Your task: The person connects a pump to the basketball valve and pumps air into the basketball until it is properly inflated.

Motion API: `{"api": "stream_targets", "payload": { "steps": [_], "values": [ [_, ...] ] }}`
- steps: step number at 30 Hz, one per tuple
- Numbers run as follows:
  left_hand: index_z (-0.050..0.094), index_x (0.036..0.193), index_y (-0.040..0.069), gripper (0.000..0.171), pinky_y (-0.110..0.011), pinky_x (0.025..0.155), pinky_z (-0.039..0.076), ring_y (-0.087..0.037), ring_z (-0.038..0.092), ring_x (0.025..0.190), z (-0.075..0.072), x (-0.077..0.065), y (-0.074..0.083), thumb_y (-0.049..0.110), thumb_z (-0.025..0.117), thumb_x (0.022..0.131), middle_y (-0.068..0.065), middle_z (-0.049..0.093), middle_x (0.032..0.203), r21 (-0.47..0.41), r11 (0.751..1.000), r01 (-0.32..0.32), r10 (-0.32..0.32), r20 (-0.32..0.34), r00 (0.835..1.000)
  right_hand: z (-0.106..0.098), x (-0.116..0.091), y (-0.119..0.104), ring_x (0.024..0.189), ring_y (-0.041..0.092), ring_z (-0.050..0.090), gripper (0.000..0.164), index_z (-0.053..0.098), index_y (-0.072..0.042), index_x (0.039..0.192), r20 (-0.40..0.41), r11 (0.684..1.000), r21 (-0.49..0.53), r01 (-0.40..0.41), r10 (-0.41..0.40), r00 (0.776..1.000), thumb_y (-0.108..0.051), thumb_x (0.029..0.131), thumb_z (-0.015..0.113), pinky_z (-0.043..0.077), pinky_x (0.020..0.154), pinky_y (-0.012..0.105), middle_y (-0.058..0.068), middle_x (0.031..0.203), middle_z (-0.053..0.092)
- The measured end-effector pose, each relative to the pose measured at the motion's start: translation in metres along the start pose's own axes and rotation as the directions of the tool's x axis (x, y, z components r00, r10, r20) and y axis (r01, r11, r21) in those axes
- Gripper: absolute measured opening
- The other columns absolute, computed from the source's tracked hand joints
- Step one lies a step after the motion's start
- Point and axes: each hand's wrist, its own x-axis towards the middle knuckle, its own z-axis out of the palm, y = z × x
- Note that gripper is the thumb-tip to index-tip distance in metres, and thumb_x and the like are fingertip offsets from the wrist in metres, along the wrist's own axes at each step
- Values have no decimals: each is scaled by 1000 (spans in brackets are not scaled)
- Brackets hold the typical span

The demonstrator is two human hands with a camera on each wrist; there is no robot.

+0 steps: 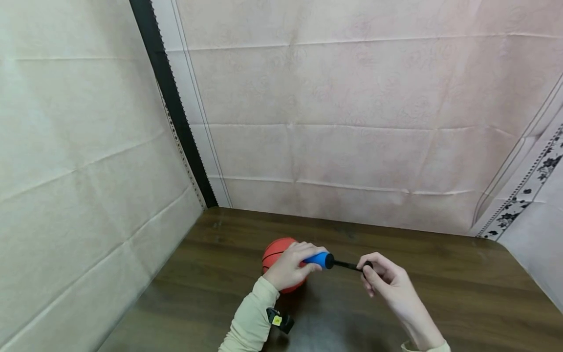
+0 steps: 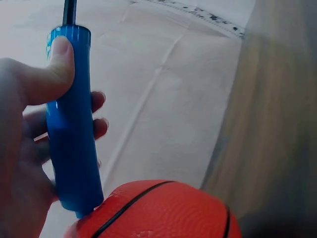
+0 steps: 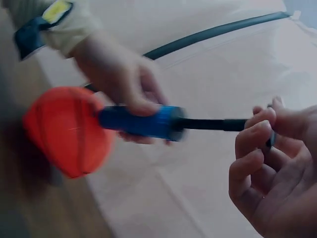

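A small hand pump with a blue barrel [image 1: 316, 259] is held between both hands, its black rod [image 1: 345, 264] drawn out. My left hand [image 1: 290, 266] grips the barrel, thumb lying along it near the rod end in the left wrist view. The fingers of my right hand [image 1: 389, 281] pinch the black handle [image 1: 367, 265] at the rod's far end. A red ball with black lines [image 2: 163, 210] sits at the barrel's other end; the pump's tip meets its surface there. In the right wrist view the ball [image 3: 69, 131] looks somewhat misshapen, and that view is blurred.
The ball is over a dark brown wooden table [image 1: 211, 274]. Pale creased cloth [image 1: 352, 122] hangs behind the table, with more cloth [image 1: 88, 171] along the left. A black strip [image 1: 176, 105] runs down the back left corner. The left wrist carries a small black device [image 1: 280, 320].
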Motion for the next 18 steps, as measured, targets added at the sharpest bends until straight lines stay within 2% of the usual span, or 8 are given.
{"api": "stream_targets", "payload": {
  "steps": [5, 9, 14, 18],
  "values": [
    [57, 131, 17, 37, -30, 92, 44, -11, 58, 100, 16, 2, 6, 30, 58, 97, 0, 66, 114, -29, 998, 61, -58, 90, 994, 15, 6, 22, 51, 12, 47, 15, 48, 6, 105, -6, 997, 18, -75, 75, 997, -8, 103, 43, 40, 44, 33, -2, 67, 49],
    [57, 132, 19, 37, -27, 92, 43, -10, 57, 99, 19, 3, 6, 32, 56, 97, 1, 67, 113, -56, 997, 56, -50, 108, 993, 24, 9, 27, 50, 14, 46, 18, 47, 6, 105, -11, 994, -8, -110, 110, 994, -12, 103, 43, 39, 44, 34, 0, 68, 46],
    [58, 131, 20, 36, -29, 93, 43, -11, 58, 101, 11, 1, -2, 27, 60, 95, 2, 67, 115, -113, 993, 32, -22, 86, 996, 24, 8, 16, 52, 8, 47, 19, 52, -1, 109, -7, 979, -76, -191, 191, 982, -18, 102, 48, 42, 47, 30, -2, 68, 49],
    [58, 131, 21, 35, -35, 95, 44, -14, 57, 107, 8, -2, -9, 27, 59, 96, 0, 66, 120, -163, 982, 93, -81, 82, 993, 15, 5, 0, 50, 8, 43, 23, 54, -1, 107, -57, 971, -87, -224, 220, 974, -23, 102, 48, 41, 45, 31, -3, 65, 47]
  ]
}}
